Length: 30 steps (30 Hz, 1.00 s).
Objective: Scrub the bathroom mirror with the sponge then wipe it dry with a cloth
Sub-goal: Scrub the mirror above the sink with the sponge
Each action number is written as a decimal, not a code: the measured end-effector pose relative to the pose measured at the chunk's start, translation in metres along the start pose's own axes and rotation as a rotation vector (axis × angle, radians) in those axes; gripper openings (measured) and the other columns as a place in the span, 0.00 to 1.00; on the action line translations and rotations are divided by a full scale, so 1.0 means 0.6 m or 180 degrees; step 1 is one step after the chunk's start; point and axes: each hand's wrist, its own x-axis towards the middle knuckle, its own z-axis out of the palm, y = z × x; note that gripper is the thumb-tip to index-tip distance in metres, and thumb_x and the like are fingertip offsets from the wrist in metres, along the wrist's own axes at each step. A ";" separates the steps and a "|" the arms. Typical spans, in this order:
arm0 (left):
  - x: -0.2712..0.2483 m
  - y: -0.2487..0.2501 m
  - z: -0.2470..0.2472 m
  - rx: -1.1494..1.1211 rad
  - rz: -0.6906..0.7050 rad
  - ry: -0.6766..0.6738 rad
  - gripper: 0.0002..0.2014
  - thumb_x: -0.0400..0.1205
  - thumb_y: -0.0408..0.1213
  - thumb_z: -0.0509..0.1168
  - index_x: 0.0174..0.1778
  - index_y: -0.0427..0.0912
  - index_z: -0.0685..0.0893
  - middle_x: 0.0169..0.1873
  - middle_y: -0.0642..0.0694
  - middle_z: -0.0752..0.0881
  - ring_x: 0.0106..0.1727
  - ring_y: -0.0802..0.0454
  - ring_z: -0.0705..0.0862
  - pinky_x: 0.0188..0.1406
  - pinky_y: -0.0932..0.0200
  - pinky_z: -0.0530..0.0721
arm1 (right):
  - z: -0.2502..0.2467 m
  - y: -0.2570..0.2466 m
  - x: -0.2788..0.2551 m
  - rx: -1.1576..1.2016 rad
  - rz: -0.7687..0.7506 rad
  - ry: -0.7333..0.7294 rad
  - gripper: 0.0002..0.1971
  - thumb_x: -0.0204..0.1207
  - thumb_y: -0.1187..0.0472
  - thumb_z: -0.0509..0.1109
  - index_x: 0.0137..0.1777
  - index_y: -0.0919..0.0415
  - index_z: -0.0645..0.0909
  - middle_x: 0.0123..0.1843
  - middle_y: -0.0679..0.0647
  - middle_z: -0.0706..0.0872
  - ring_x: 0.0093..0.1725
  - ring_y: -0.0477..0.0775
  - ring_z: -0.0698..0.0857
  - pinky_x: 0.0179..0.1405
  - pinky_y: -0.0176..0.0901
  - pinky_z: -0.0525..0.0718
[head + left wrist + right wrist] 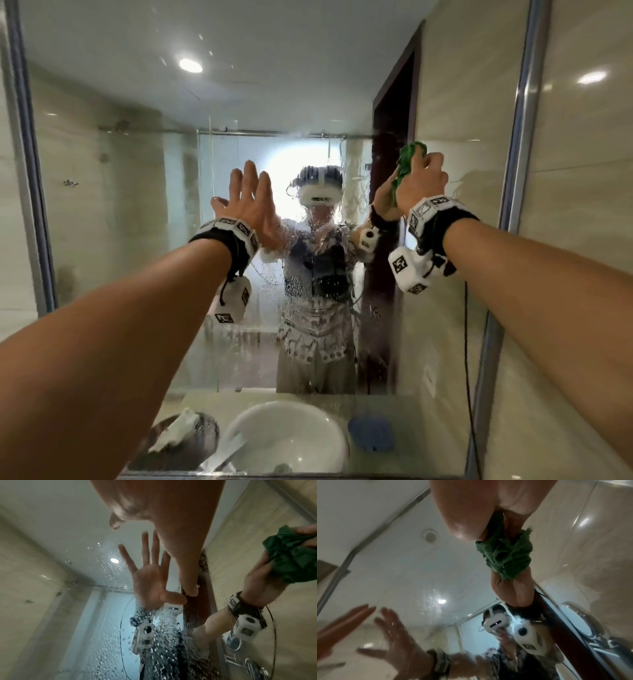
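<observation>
Mirror fills the view ahead of me, its glass beaded with droplets across the middle and lower part. My left hand lies flat against the glass with the fingers straight and spread; the left wrist view shows the reflected palm meeting it. My right hand is raised higher and to the right, near the mirror's right edge, its fingers curled tight round a bunched green cloth that is pressed on the glass; from the right wrist view the cloth bulges out between my hand and its reflection. I see no sponge that I can name for certain. Below, reflected in the mirror, the tabletop carries a round white basin, with a blue object just to its right and a dark dish holding something white and crumpled to its left.
</observation>
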 end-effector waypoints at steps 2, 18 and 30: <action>-0.001 -0.008 0.001 0.0008 0.0048 -0.0100 0.76 0.56 0.62 0.82 0.85 0.48 0.32 0.83 0.45 0.27 0.84 0.37 0.31 0.76 0.20 0.54 | 0.004 -0.022 0.005 -0.0020 -0.0144 -0.0014 0.34 0.78 0.67 0.59 0.84 0.53 0.56 0.73 0.59 0.63 0.62 0.64 0.71 0.61 0.47 0.74; 0.014 -0.031 0.039 0.0377 0.0150 0.0249 0.73 0.61 0.66 0.79 0.84 0.47 0.30 0.83 0.44 0.27 0.85 0.40 0.33 0.78 0.25 0.60 | 0.026 -0.021 0.006 0.0146 -0.0479 0.0682 0.28 0.80 0.69 0.58 0.78 0.49 0.68 0.71 0.55 0.70 0.62 0.63 0.73 0.51 0.47 0.78; 0.017 -0.035 0.044 0.0330 0.0172 0.0300 0.72 0.62 0.63 0.80 0.85 0.47 0.32 0.83 0.45 0.28 0.85 0.40 0.34 0.77 0.25 0.61 | 0.151 -0.099 -0.112 -0.0735 -0.3100 -0.0435 0.30 0.74 0.67 0.73 0.75 0.44 0.73 0.70 0.52 0.77 0.63 0.60 0.77 0.46 0.47 0.86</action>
